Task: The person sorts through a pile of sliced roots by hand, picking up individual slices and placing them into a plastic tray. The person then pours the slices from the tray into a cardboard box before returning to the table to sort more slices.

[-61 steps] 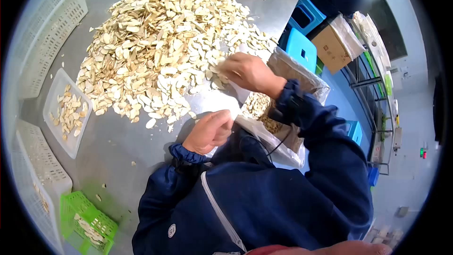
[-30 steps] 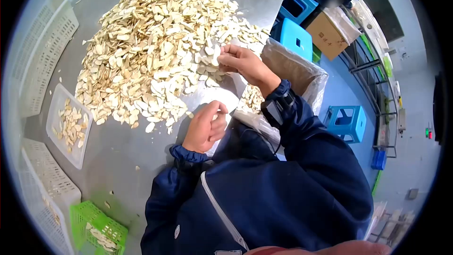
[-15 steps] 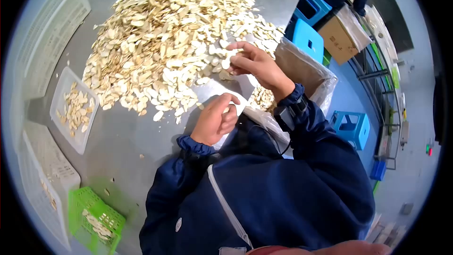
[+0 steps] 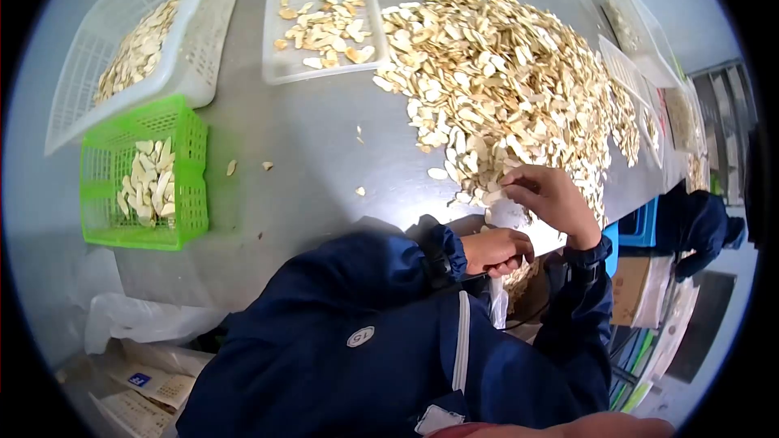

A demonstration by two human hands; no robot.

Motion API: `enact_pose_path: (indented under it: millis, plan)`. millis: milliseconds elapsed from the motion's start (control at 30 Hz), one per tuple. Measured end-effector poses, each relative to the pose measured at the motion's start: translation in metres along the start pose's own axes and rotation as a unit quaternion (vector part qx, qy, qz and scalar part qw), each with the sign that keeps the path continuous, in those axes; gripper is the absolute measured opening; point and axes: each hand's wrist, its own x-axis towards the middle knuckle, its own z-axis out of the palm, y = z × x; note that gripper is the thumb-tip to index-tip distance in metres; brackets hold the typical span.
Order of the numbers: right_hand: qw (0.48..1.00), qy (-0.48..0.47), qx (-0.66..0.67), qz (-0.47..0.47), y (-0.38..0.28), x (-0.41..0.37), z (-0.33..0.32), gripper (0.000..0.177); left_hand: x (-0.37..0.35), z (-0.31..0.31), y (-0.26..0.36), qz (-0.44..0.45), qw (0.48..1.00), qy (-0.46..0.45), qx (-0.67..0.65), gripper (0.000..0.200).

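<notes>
A large heap of pale dried slices (image 4: pixel 503 73) is spread over the metal table. At its near edge is my right hand (image 4: pixel 556 201), thumb and forefinger pinched on a pale slice (image 4: pixel 493 195). My left hand (image 4: pixel 497 251) is closed just below, at the table's front edge; whatever its curled fingers hold is hidden. A bright white surface (image 4: pixel 542 235) shows between the hands. Under them, a lined box (image 4: pixel 531 296) with slices in it is partly hidden by my sleeves.
A shallow translucent tray (image 4: pixel 280 73) with slices stands left of the heap. At far left are a green basket (image 4: pixel 191 186) and a large white crate (image 4: pixel 207 57), both holding slices. Another person (image 4: pixel 698 223) is at right, near a cardboard box (image 4: pixel 629 288).
The view has swung left, so the heap and both hands appear farther right and the green basket higher. My right hand stays at the heap's edge, with my left hand close below it.
</notes>
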Motion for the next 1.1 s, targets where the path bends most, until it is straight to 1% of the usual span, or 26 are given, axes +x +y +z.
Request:
enact_pose_path:
  millis: [33, 67, 133, 167, 267, 300, 400, 433, 467, 533, 567, 600, 667, 700, 733, 800, 867, 900, 933, 1000, 1100]
  plan:
    - [0.999, -0.022, -0.021, -0.031, -0.012, 0.012, -0.001, 0.017, -0.001, 0.001, 0.000, 0.004, 1.000, -0.004, -0.002, 0.021]
    - [0.996, -0.045, -0.041, -0.063, -0.026, 0.024, -0.001, 0.017, 0.004, -0.006, -0.007, 0.027, 0.999, -0.020, -0.010, 0.022]
    - [0.989, -0.077, -0.085, -0.091, -0.056, 0.045, -0.002, 0.015, 0.013, -0.016, -0.018, 0.073, 0.993, -0.081, -0.043, 0.025]
    - [0.986, -0.071, -0.062, -0.134, -0.063, 0.055, 0.001, 0.016, 0.003, -0.004, -0.007, 0.048, 0.999, -0.013, 0.008, 0.032]
    - [0.985, -0.082, -0.094, -0.122, -0.087, 0.077, 0.001, 0.017, 0.004, -0.001, 0.000, 0.009, 1.000, 0.010, 0.026, 0.037]
    - [0.984, -0.073, -0.085, -0.142, -0.091, 0.083, 0.003, 0.016, 0.006, -0.003, 0.000, 0.013, 0.999, -0.003, 0.034, 0.037]
    - [0.991, -0.057, -0.019, -0.123, -0.103, 0.090, 0.011, 0.016, 0.003, -0.006, -0.002, 0.049, 0.996, -0.036, 0.071, 0.037]
    - [0.989, -0.025, -0.013, -0.143, -0.099, 0.090, 0.014, 0.017, 0.005, -0.007, -0.004, 0.069, 0.993, -0.033, 0.093, 0.037]
    - [0.989, -0.002, -0.002, -0.149, -0.093, 0.090, 0.016, 0.018, -0.001, -0.009, -0.003, 0.140, 0.964, -0.056, 0.220, 0.033]
    - [0.991, 0.076, -0.015, -0.108, -0.075, 0.077, 0.014, 0.019, -0.007, -0.003, 0.010, 0.050, 0.991, -0.008, 0.124, 0.024]
    - [0.991, 0.100, -0.017, -0.088, -0.054, 0.071, 0.010, 0.021, -0.006, -0.003, 0.008, 0.053, 0.995, -0.012, 0.082, 0.020]
    - [0.985, 0.157, 0.017, -0.073, -0.033, 0.060, 0.008, 0.022, -0.005, -0.004, 0.004, 0.055, 0.998, -0.014, 0.040, 0.016]
    - [0.958, 0.274, 0.081, -0.015, 0.017, 0.032, 0.006, 0.022, -0.009, 0.009, 0.012, 0.003, 0.999, 0.042, -0.005, 0.014]
    - [0.940, 0.326, 0.095, 0.032, 0.046, 0.016, 0.005, 0.023, -0.007, 0.006, 0.012, -0.019, 0.999, 0.020, -0.028, 0.018]
    - [0.923, 0.366, 0.103, 0.064, 0.066, -0.001, 0.006, 0.023, -0.010, 0.005, 0.015, 0.003, 1.000, -0.004, -0.025, 0.018]
    - [0.892, 0.436, 0.013, 0.122, 0.104, -0.034, 0.013, 0.030, -0.009, 0.005, 0.014, 0.002, 1.000, -0.003, -0.022, 0.020]
    - [0.875, 0.458, -0.103, 0.117, 0.108, -0.058, 0.030, 0.039, -0.010, 0.007, 0.016, -0.014, 0.999, 0.009, -0.030, 0.020]
    - [0.876, 0.457, -0.140, 0.070, 0.114, -0.066, 0.042, 0.047, -0.010, 0.008, 0.017, -0.018, 0.999, 0.014, -0.027, 0.021]
    - [0.883, 0.441, -0.158, 0.046, 0.110, -0.071, 0.056, 0.044, -0.010, 0.009, 0.017, -0.020, 0.999, 0.019, -0.024, 0.022]
    - [0.920, 0.361, -0.150, -0.025, 0.102, -0.075, 0.071, 0.042, -0.011, 0.010, 0.018, -0.028, 0.999, 0.017, -0.034, 0.024]
    - [0.903, 0.358, -0.229, -0.065, 0.134, -0.071, 0.070, 0.040, -0.012, 0.012, 0.021, -0.031, 0.999, 0.028, -0.019, 0.024]
